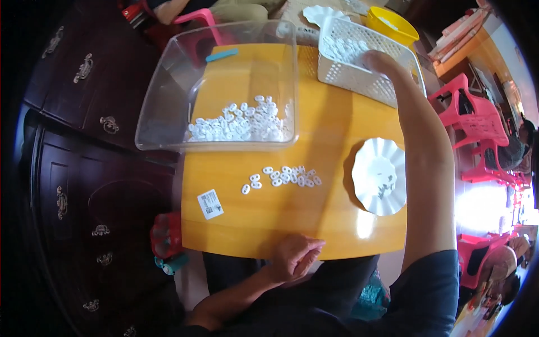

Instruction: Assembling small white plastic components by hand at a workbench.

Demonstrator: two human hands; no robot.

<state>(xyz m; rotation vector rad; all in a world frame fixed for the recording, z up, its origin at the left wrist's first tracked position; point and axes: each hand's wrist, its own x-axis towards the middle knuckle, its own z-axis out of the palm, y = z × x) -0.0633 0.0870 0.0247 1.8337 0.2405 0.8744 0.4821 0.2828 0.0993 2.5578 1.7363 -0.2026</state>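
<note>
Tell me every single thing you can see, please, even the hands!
Table: one, yellow-orange, middle
Clear bin: one, see-through, table's left
Two-holed pieces: many, white, piled in the bin, more loose on the table
Strip: one, blue, by the bin's far end
Basket: one, white, far right, holding white pieces
Scalloped plates: two, white, table's right and beyond the basket
Bits: several, dark, nearer plate
Label: one, white, table's left
Basin: one, yellow, behind the basket
Chairs: several, pink, top and right
Cabinets: dark brown, left
People: several, top and right
Left hand: one, bare, table's near edge
Right hand: one, bare, at the basket
</note>
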